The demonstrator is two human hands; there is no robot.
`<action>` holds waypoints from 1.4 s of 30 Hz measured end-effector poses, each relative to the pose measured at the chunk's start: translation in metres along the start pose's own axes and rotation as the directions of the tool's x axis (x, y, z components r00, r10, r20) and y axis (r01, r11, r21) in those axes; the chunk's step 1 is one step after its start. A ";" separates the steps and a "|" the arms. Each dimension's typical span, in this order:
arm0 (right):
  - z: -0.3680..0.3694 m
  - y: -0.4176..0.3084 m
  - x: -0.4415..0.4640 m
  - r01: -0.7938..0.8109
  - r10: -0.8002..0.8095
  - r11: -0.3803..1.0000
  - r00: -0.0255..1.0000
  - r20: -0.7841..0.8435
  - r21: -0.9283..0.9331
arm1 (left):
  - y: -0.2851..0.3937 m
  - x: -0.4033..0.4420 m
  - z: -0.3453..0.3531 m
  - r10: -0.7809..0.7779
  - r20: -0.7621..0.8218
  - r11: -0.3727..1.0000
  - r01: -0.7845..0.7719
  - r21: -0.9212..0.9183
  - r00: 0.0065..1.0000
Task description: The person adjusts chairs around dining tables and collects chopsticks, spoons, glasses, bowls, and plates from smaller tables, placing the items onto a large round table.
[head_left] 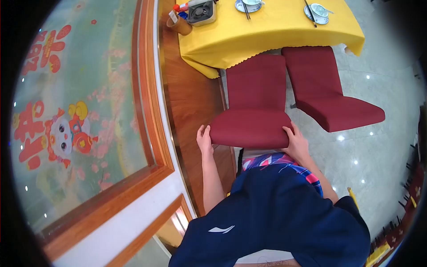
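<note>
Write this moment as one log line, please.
Left hand: left edge of chair | right hand: right edge | second chair: beside it | table: ahead

Open floor (367, 155) right, wood panel (190, 102) left

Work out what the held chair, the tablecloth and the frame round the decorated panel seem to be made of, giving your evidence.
Chair: matt maroon fabric, probably over padding; the seat bulges softly.
Tablecloth: smooth yellow cloth, fibre unclear; it drapes over the edge and has a scalloped hem.
Frame: apparently varnished wood, reddish-brown with a slight sheen, though wood-effect laminate is possible.
</note>
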State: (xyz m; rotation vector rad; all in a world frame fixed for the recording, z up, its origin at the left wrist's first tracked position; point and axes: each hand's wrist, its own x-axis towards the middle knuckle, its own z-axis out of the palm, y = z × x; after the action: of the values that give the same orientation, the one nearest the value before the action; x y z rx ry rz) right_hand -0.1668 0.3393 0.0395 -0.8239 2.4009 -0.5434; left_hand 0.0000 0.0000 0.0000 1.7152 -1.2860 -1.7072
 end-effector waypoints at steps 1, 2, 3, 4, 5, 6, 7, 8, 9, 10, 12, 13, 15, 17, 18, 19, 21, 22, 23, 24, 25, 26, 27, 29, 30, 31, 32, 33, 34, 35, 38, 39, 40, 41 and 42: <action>0.000 -0.003 -0.010 -0.093 0.096 0.993 0.994 -0.043 0.067 | -0.006 0.005 -0.006 0.035 -0.003 0.997 -0.035 0.067 0.999; -0.002 -0.003 -0.019 -0.174 0.186 0.976 0.979 -0.082 0.129 | -0.016 0.007 -0.009 0.071 -0.007 0.990 -0.069 0.124 0.997; -0.018 0.001 -0.012 -0.217 0.216 0.976 0.969 -0.123 0.004 | -0.039 0.021 0.030 0.001 0.065 1.000 -0.003 0.030 0.998; -0.007 -0.004 -0.015 -0.248 0.247 0.969 0.955 -0.164 0.014 | -0.032 0.012 0.027 0.127 0.030 0.986 -0.129 0.104 0.992; 0.004 -0.008 -0.011 -0.270 0.271 0.962 0.940 -0.205 0.032 | -0.021 0.009 0.024 0.261 -0.002 0.949 -0.256 0.184 0.965; 0.013 -0.018 0.000 -0.276 0.286 0.958 0.937 -0.201 0.078 | -0.004 0.015 0.014 0.299 -0.030 0.921 -0.281 0.270 0.954; 0.014 -0.019 0.007 -0.269 0.277 0.961 0.940 -0.198 0.068 | 0.000 0.018 0.014 0.294 -0.040 0.925 -0.274 0.263 0.955; 0.010 -0.017 0.014 -0.259 0.258 0.966 0.940 -0.222 0.022 | -0.001 0.021 0.020 0.369 0.006 0.896 -0.358 0.263 0.929; 0.005 -0.015 0.020 -0.252 0.237 0.967 0.941 -0.242 -0.032 | -0.003 0.022 0.026 0.434 0.050 0.865 -0.431 0.255 0.900; -0.003 -0.017 0.026 -0.240 0.214 0.969 0.939 -0.270 -0.065 | -0.002 0.021 0.030 0.453 0.105 0.838 -0.463 0.289 0.886; -0.013 -0.015 0.041 -0.278 0.239 0.953 0.933 -0.269 -0.118 | 0.000 0.027 0.039 0.470 0.225 0.809 -0.519 0.276 0.853; -0.020 -0.020 0.047 -0.321 0.275 0.938 0.919 -0.283 -0.128 | 0.001 0.032 0.043 0.478 0.267 0.800 -0.540 0.260 0.837; -0.030 -0.029 0.062 -0.354 0.292 0.922 0.903 -0.315 -0.159 | 0.007 0.035 0.055 0.455 0.283 0.819 -0.522 0.240 0.844; -0.033 -0.028 0.077 -0.418 0.359 0.895 0.882 -0.307 -0.154 | 0.018 0.043 0.064 0.439 0.311 0.828 -0.514 0.224 0.843; -0.033 -0.024 0.084 -0.410 0.346 0.897 0.884 -0.314 -0.167 | 0.020 0.049 0.069 0.427 0.315 0.836 -0.503 0.220 0.847; -0.032 -0.024 0.094 -0.406 0.336 0.897 0.884 -0.325 -0.177 | 0.024 0.057 0.076 0.421 0.319 0.841 -0.497 0.213 0.849; -0.029 -0.023 0.113 -0.408 0.324 0.893 0.876 -0.358 -0.190 | 0.035 0.075 0.086 0.449 0.312 0.834 -0.518 0.191 0.837; -0.029 -0.023 0.122 -0.391 0.306 0.902 0.878 -0.368 -0.182 | 0.040 0.084 0.090 0.444 0.324 0.836 -0.516 0.186 0.836; -0.029 -0.023 0.129 -0.390 0.301 0.901 0.877 -0.373 -0.191 | 0.045 0.091 0.095 0.439 0.337 0.838 -0.515 0.181 0.833; -0.030 -0.026 0.138 -0.405 0.310 0.893 0.871 -0.381 -0.198 | 0.051 0.097 0.099 0.443 0.337 0.838 -0.517 0.172 0.831; -0.032 -0.028 0.146 -0.421 0.320 0.884 0.863 -0.391 -0.205 | 0.056 0.100 0.103 0.447 0.338 0.840 -0.518 0.159 0.828; -0.035 -0.029 0.153 -0.432 0.317 0.867 0.862 -0.396 -0.247 | 0.060 0.104 0.107 0.360 0.394 0.853 -0.470 0.229 0.846; -0.035 -0.022 0.160 -0.437 0.317 0.863 0.858 -0.403 -0.252 | 0.067 0.105 0.109 0.266 0.443 0.854 -0.423 0.303 0.856; -0.036 0.000 0.171 -0.478 0.373 0.816 0.865 -0.336 -0.326 | 0.070 0.100 0.111 0.304 0.478 0.827 -0.478 0.298 0.824; -0.039 -0.002 0.169 -0.435 0.318 0.823 0.885 -0.339 -0.364 | 0.066 0.100 0.113 0.396 0.419 0.791 -0.535 0.297 0.817; -0.040 -0.004 0.167 -0.447 0.330 0.817 0.881 -0.340 -0.364 | 0.062 0.100 0.116 0.482 0.356 0.752 -0.586 0.301 0.801; -0.040 -0.005 0.164 -0.457 0.340 0.807 0.878 -0.338 -0.374 | 0.056 0.100 0.117 0.470 0.365 0.757 -0.579 0.301 0.804; -0.042 -0.011 0.162 -0.464 0.348 0.798 0.876 -0.335 -0.385 | 0.057 0.100 0.117 0.469 0.360 0.771 -0.573 0.279 0.807; -0.042 -0.016 0.158 -0.460 0.338 0.788 0.879 -0.338 -0.410 | 0.060 0.100 0.117 0.470 0.350 0.784 -0.565 0.257 0.811; -0.041 -0.018 0.153 -0.458 0.337 0.783 0.881 -0.331 -0.421 | 0.063 0.099 0.117 0.461 0.346 0.792 -0.554 0.256 0.818; -0.034 -0.023 0.145 -0.416 0.273 0.812 0.891 -0.364 -0.410 | 0.080 0.100 0.112 0.307 0.372 0.854 -0.426 0.298 0.876; -0.036 -0.033 0.146 -0.446 0.319 0.801 0.883 -0.346 -0.400 | 0.080 0.103 0.113 0.342 0.375 0.846 -0.456 0.275 0.861; -0.038 -0.034 0.153 -0.455 0.340 0.796 0.882 -0.326 -0.399 | 0.079 0.107 0.113 0.376 0.381 0.834 -0.488 0.257 0.845; -0.039 -0.035 0.158 -0.468 0.367 0.790 0.878 -0.306 -0.396 | 0.077 0.111 0.115 0.370 0.364 0.839 -0.476 0.263 0.855; -0.041 -0.033 0.163 -0.455 0.359 0.793 0.886 -0.293 -0.406 | 0.077 0.116 0.119 0.375 0.362 0.831 -0.483 0.278 0.853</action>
State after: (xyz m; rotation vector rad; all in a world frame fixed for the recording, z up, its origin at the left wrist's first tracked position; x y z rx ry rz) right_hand -0.2865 0.2162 0.0307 -0.4027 2.8396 0.1456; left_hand -0.1553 -0.0935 -0.0245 1.2133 -2.0565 -1.5497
